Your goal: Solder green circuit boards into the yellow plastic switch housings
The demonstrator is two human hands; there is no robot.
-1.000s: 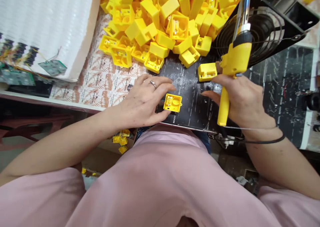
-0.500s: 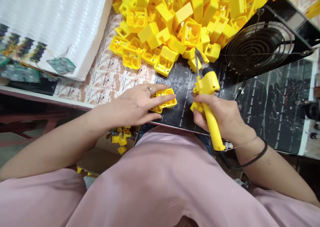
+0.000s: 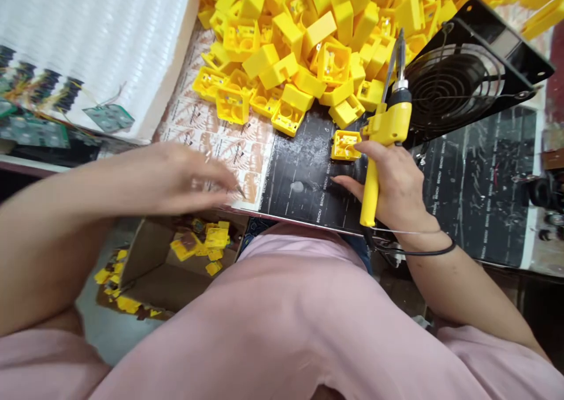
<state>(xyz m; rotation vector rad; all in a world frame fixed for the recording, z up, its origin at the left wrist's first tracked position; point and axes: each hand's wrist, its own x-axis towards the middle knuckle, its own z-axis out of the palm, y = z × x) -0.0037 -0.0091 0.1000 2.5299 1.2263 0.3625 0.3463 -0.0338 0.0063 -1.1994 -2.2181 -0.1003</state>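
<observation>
Right hand [image 3: 393, 180]: wrapped round one yellow soldering gun [image 3: 390, 125], just beside an open-topped yellow casing [image 3: 345, 147] on the worktop [image 3: 299, 153]. Left hand [image 3: 183, 174]: blurred, half-spread, apparently empty.

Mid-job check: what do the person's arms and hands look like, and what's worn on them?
The pink sleeves are short and loose. The left hand and right hand are ungloved; the left is blurred, with a small ring-like glint. A black band or cord crosses the right wrist.
</observation>
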